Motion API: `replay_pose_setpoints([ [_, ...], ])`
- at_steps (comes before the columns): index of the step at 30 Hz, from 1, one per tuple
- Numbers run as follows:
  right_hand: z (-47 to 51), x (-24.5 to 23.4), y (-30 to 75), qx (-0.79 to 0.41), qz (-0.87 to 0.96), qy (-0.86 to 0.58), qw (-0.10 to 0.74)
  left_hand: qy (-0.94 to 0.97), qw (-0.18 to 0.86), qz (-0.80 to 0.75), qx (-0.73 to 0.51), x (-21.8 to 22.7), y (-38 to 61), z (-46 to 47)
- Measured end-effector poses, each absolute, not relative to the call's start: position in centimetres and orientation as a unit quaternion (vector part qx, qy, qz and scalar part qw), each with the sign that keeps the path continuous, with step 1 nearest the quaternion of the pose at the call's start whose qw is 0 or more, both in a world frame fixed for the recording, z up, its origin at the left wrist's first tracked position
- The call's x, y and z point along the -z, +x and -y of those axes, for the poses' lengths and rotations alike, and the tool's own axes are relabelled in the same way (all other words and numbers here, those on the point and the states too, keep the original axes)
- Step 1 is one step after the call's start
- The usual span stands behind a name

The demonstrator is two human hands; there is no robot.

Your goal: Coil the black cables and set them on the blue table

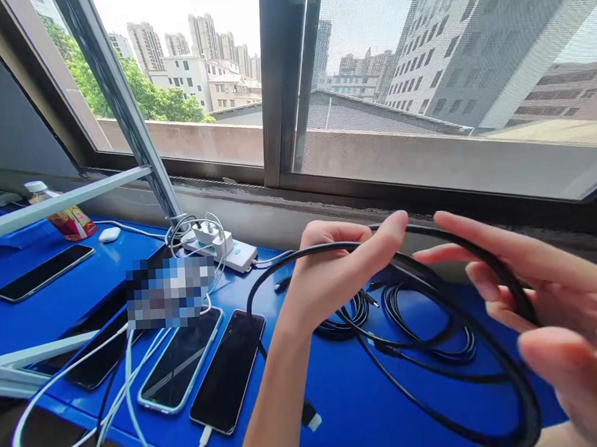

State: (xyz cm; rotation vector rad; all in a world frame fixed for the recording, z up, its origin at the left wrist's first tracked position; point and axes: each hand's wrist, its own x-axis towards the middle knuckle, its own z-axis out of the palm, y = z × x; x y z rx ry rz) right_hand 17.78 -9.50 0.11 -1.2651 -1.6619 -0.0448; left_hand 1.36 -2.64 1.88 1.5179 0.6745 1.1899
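Observation:
A thick black cable (485, 347) hangs in loose loops between my two hands, above the blue table. My left hand (331, 268) is closed round the upper strands, its thumb pointing to the right. At the right, my right hand (553, 303) holds the loops loosely; the cable lies across its half-curled fingers, and the thumb stands apart in front. One strand drops left of my left wrist, behind the forearm. A black plug with a pale tip (312, 416) lies near that forearm. Coiled thin black cables (426, 323) rest on the table beyond the loops.
Two phones (180, 363) (229, 370) lie left of my forearm, among white charging cables (62, 389). Behind them stands a white power strip (237, 253). A metal frame (116, 93) rises at the left, near another phone (45, 272) and a bottle (65, 212). A window runs along the back.

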Motion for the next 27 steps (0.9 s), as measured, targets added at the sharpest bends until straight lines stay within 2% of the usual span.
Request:
replay_pose_setpoints([
  [3,8.9,-0.5,15.9,-0.013,0.715,-0.482,0.506,0.602,0.542,-0.297,-0.506,-2.3,1.9,2.9],
  [8,8.4,-1.1,16.0,0.019,0.625,-0.548,0.556,0.615,0.533,-0.308,-0.493,-1.7,1.8,2.1],
  [12,8.5,-1.5,16.5,0.012,0.556,-0.561,0.613,0.689,0.564,-0.295,-0.346,-0.9,1.2,1.5],
  [15,8.4,-1.6,16.8,0.012,0.478,-0.571,0.667,0.738,0.539,-0.293,-0.280,-0.7,0.6,1.2],
  [18,8.1,-1.7,17.4,0.034,0.403,-0.575,0.711,0.756,0.485,-0.301,-0.321,-0.6,0.1,1.0],
  [24,7.8,-1.9,17.2,0.058,0.328,-0.500,0.799,0.635,0.430,-0.301,-0.567,-0.9,-0.6,0.4],
  [27,8.0,-1.8,16.5,0.065,0.351,-0.449,0.819,0.634,0.381,-0.320,-0.592,-0.6,-0.3,0.0],
])
